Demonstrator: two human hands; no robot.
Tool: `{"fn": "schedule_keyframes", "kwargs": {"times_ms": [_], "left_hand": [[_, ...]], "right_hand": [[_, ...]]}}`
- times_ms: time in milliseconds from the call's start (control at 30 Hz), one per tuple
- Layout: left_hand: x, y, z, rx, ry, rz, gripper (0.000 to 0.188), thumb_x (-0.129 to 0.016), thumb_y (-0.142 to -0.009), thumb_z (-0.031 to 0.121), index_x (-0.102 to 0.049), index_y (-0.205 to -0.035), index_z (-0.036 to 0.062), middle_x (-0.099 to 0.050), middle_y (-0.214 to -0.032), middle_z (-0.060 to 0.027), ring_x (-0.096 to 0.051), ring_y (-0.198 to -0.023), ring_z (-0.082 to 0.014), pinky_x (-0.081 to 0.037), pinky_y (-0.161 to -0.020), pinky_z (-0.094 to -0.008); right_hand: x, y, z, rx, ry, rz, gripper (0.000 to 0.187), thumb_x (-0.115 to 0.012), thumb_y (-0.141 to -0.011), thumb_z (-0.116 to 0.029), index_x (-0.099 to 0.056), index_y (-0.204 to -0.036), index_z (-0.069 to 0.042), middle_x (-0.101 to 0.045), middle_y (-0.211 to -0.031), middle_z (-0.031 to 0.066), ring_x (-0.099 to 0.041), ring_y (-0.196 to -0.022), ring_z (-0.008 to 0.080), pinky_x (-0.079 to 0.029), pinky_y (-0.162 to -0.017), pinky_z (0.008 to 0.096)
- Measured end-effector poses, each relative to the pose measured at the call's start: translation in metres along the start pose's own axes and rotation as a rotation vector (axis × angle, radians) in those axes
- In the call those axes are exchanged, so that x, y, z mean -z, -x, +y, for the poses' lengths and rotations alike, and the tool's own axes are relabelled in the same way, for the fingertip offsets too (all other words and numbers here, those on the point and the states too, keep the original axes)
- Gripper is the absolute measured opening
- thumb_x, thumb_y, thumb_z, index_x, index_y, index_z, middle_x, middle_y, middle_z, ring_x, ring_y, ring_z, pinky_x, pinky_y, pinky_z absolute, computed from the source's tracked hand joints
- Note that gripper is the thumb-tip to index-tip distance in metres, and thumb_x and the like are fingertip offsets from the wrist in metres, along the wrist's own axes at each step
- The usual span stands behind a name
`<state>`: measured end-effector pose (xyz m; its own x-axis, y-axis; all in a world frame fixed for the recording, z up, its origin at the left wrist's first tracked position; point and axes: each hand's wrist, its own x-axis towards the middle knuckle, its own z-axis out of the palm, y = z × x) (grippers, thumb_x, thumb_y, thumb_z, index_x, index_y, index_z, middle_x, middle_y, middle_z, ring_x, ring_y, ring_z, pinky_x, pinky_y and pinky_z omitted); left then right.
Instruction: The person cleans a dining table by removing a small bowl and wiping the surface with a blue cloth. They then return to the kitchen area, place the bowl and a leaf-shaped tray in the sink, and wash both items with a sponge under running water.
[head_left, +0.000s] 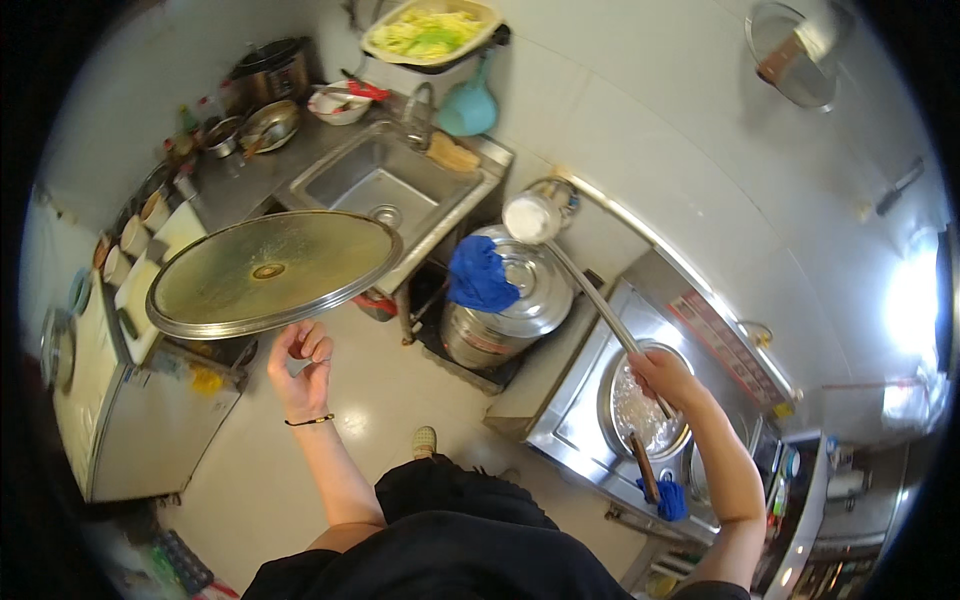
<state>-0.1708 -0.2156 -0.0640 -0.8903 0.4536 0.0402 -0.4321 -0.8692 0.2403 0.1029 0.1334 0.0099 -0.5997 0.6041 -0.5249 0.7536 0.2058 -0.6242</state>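
A large round glass lid point(215, 285) with a metal rim is held up on the left. My left hand point(301, 365) is at its lower rim with curled fingers; the lid partly hides the grip. My right hand point(664, 377) is closed around the long metal handle of a ladle point(597, 298). The ladle reaches up and left, its pale bowl over the edge of a tall lidded steel pot point(487, 338). Beneath my right hand, a pot point(648, 405) of bubbling liquid stands on the stove. A wooden handle point(643, 467) crosses that pot's near edge.
A steel sink point(372, 180) is set in the back left counter, with bowls and pots beside it. Blue cloths lie on the tall pot's lid point(481, 274) and by the stove point(671, 500). A basin of cut vegetables point(428, 33) sits high at the back. A white cabinet point(165, 425) stands left.
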Motion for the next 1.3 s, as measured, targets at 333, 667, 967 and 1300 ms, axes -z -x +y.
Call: {"fn": "schedule_keyframes", "kwargs": {"times_ms": [333,667,967,1300], "left_hand": [[0.005,0.046,0.078,-0.304,-0.15,0.129,0.012,-0.049,-0.078,0.005,-0.039,-0.071,0.008,-0.033,-0.064,-0.0009,-0.031,-0.057,-0.0089,-0.026,-0.049,-0.022],[-0.016,0.019,0.026,-0.106,-0.187,0.001,0.009,-0.051,-0.078,0.006,-0.042,-0.079,0.006,-0.034,-0.07,-0.0027,-0.031,-0.058,-0.0086,-0.028,-0.049,-0.0203],[-0.079,0.015,-0.122,0.384,-0.1,-0.225,0.036,-0.042,-0.084,0.008,-0.033,-0.114,-0.011,-0.028,-0.071,-0.0025,-0.029,-0.059,-0.009,-0.027,-0.051,-0.0211],[-0.147,0.075,-0.278,0.819,-0.002,-0.195,0.014,-0.04,-0.081,0.001,-0.03,-0.071,0.0039,-0.028,-0.07,-0.004,-0.03,-0.058,-0.0113,-0.029,-0.05,-0.0233]], "right_hand": [[-0.098,-0.164,-0.116,0.457,1.048,0.403,0.027,-0.048,-0.082,-0.025,-0.052,-0.089,0.0,-0.06,-0.081,0.0164,-0.06,-0.078,0.0292,-0.048,-0.068,0.0363],[0.003,-0.11,-0.041,0.277,0.562,0.431,0.04,-0.05,-0.079,-0.038,-0.055,-0.085,0.001,-0.057,-0.085,0.0234,-0.054,-0.083,0.039,-0.043,-0.072,0.0436],[0.12,0.17,0.16,-0.043,0.368,0.561,0.033,-0.058,-0.075,-0.03,-0.053,-0.071,0.002,-0.05,-0.057,0.0186,-0.048,-0.052,0.0301,-0.039,-0.052,0.0363],[0.067,0.289,0.303,-0.485,-0.614,0.238,0.028,-0.05,-0.085,-0.03,-0.05,-0.072,-0.005,-0.043,-0.056,-0.0019,-0.037,-0.044,0.0055,-0.03,-0.039,0.0192]]}}
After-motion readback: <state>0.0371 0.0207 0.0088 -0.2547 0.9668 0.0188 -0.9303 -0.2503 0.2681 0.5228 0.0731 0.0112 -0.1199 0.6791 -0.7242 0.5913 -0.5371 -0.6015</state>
